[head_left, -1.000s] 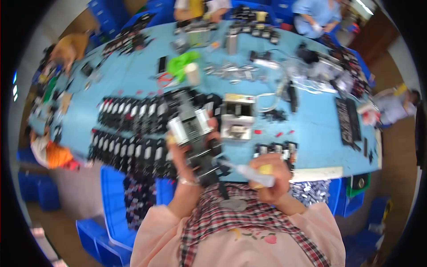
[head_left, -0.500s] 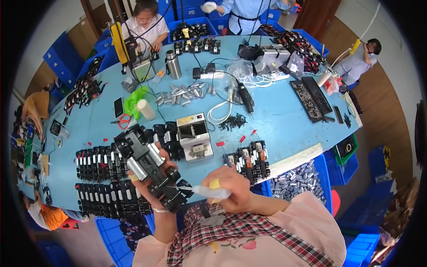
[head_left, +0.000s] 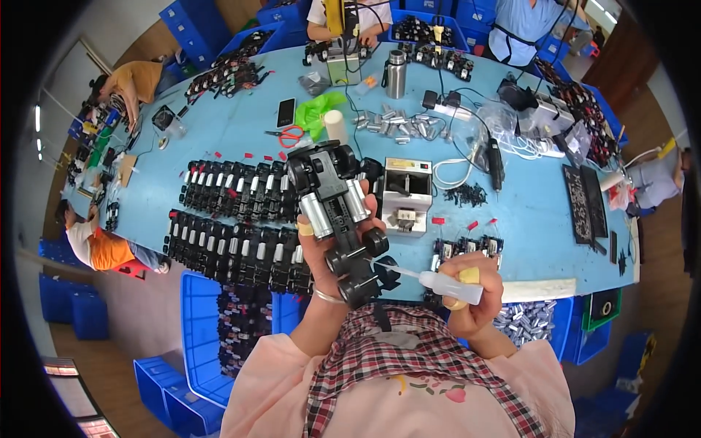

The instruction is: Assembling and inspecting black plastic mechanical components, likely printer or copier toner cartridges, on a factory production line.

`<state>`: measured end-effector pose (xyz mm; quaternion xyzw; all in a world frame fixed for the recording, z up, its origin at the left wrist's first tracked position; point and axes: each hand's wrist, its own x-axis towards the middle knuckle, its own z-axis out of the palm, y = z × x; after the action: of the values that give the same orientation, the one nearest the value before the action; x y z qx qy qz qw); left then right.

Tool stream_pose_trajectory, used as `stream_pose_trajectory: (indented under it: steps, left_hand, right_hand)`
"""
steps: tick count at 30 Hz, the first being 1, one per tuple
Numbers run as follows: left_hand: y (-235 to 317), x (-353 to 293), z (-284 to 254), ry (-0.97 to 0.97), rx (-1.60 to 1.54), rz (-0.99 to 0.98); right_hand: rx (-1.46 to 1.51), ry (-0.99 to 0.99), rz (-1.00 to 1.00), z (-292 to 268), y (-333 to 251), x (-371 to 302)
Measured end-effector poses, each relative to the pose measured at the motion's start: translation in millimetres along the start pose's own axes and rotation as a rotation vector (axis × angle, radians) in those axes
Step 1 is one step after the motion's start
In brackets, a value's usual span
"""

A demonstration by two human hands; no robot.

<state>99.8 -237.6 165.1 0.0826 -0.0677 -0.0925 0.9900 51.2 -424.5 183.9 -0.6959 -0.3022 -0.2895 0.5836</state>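
A black toy car chassis [head_left: 337, 223] with wheels and two silver cylinders is held up over the table's near edge in my left hand [head_left: 319, 263]. The fingers wrap round its sides. My right hand [head_left: 482, 296], with yellow wraps on its fingers, is closed round a small translucent squeeze bottle [head_left: 442, 283]. Its thin nozzle points left, with the tip beside the wheels at the chassis's near end. Whether the tip touches cannot be told. Rows of similar chassis [head_left: 234, 244] stand on the table to the left.
Beyond the chassis stand a grey-white boxy machine [head_left: 407, 186], red scissors [head_left: 290, 136], a steel flask [head_left: 395, 77] and loose silver cylinders [head_left: 401, 124]. More chassis [head_left: 467, 248] sit right. Blue bins [head_left: 201, 328] flank me below the table edge. Several people work around the table.
The whole view has swung, so the table and its things sit further right. I still hold the chassis and bottle, and the nozzle remains by the chassis's near wheels.
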Motion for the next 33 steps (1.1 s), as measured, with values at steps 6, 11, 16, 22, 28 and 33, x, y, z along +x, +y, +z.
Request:
stream_pose_trajectory:
  steps: [6, 11, 16, 22, 28, 33]
  left_hand:
    - [-3.5, -5.5, -0.3, 0.047, -0.007, 0.053]
    - [-1.6, -6.3, -2.3, 0.038, -0.021, 0.048]
    - [-1.1, -5.7, -0.1, 0.057, 0.0, 0.055]
    - [-0.6, -6.2, 3.5, 0.04, 0.081, 0.068]
    - [-1.7, -7.1, -0.4, 0.078, 0.07, 0.067]
    - [-5.1, -6.1, 2.1, 0.063, 0.075, 0.072]
  right_hand:
    - [-0.028, -0.018, -0.005, 5.9, -6.7, 0.4]
    - [-0.038, -0.026, -0.016, 6.9, -6.6, 0.3]
    - [-0.083, -0.071, -0.02, 5.6, -9.3, 2.4]
    - [-0.083, -0.068, -0.006, 4.1, -11.3, 1.7]
    - [-0.076, -0.061, 0.004, 3.5, -12.2, 0.3]
    - [-0.088, -0.058, -0.01, 3.3, -12.2, 1.0]
